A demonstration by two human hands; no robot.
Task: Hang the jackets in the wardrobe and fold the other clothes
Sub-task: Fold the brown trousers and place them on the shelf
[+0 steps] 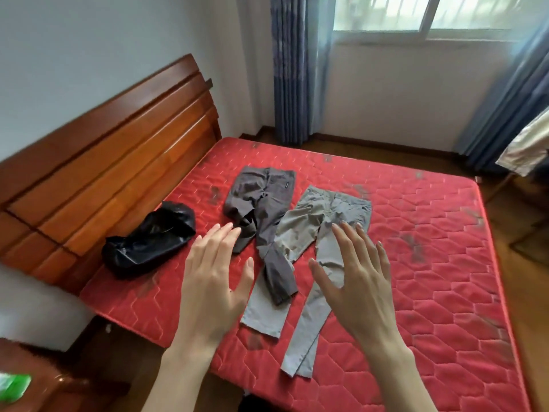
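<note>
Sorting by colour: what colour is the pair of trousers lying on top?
Dark grey trousers, clearest in the head view.

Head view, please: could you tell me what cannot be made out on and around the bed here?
- Light grey trousers: part of the upper legs is hidden behind the open right hand.
- Dark grey trousers: one leg is folded under, its end unseen.
- Black bag: closed, contents hidden.
- Green item: cut off by the left edge and blurred.
- Pale cloth: cut off by the right edge.
- Wardrobe: not in view.
</note>
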